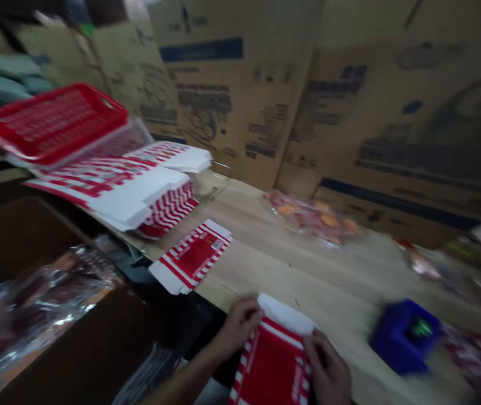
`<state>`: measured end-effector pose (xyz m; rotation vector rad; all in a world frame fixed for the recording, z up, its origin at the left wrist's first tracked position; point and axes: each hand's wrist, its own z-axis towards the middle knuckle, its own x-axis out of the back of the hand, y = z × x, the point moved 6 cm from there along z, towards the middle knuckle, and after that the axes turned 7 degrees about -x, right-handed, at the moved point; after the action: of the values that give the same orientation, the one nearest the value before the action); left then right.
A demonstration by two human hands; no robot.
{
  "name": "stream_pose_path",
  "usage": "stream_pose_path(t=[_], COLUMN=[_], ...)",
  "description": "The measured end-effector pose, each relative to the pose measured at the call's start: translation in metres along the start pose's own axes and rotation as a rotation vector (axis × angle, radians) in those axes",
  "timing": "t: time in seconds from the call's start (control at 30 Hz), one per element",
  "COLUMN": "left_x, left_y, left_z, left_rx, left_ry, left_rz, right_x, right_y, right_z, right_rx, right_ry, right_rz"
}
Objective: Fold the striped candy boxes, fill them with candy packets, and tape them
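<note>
A red box with red-and-white striped edges and a white end flap (272, 360) is between my two hands at the table's front edge. My left hand (242, 323) pinches its upper left side near the flap. On the opposite side my right hand (328, 363) grips the right edge, thumb on the front face. Farther left on the table lies a flat red-and-white carton (198, 253) of the same pattern, apart from my hands. The lower end of the held box runs out of view.
Stacked striped cartons (139, 185) and a red plastic basket (54, 121) stand at left. A cardboard box (75, 337) of clear-wrapped packets is at lower left. More packets (316, 216) lie at the back, beside cardboard sheets (240, 90). A blue tape dispenser (404, 337) sits at right.
</note>
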<state>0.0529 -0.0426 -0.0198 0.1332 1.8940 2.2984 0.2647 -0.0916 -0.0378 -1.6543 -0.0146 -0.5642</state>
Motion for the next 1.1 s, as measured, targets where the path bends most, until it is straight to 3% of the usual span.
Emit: stream_pose_path(t=[0.1,0.2,0.3,0.43,0.77,0.97,1.1], left_x=[0.003,0.007,0.006,0.01,0.018,0.019,0.017], left_y=[-0.003,-0.008,-0.006,0.003,0.021,0.027,0.031], left_z=[0.003,0.006,0.008,0.01,0.023,0.038,0.039], left_rx=[0.146,0.269,0.321,0.252,0.152,0.221,0.174], left_ry=[0.083,0.163,0.033,-0.181,-0.27,-0.328,-0.384], left_rz=[-0.173,-0.328,-0.363,-0.184,0.261,0.183,0.165], right_x=[-0.004,-0.013,-0.015,-0.008,-0.012,-0.013,-0.011], right_y=[-0.007,-0.018,-0.027,-0.034,-0.044,-0.057,-0.065], right_z=[0.005,0.009,0.009,0.007,0.019,0.033,0.034], right_rx=[-0.042,-0.075,-0.052,0.03,-0.064,-0.072,-0.007], right_ry=[0.011,-0.107,-0.228,-0.267,-0.396,-0.457,-0.471], right_rz=[0.235,0.316,0.285,0.245,0.09,0.036,0.013])
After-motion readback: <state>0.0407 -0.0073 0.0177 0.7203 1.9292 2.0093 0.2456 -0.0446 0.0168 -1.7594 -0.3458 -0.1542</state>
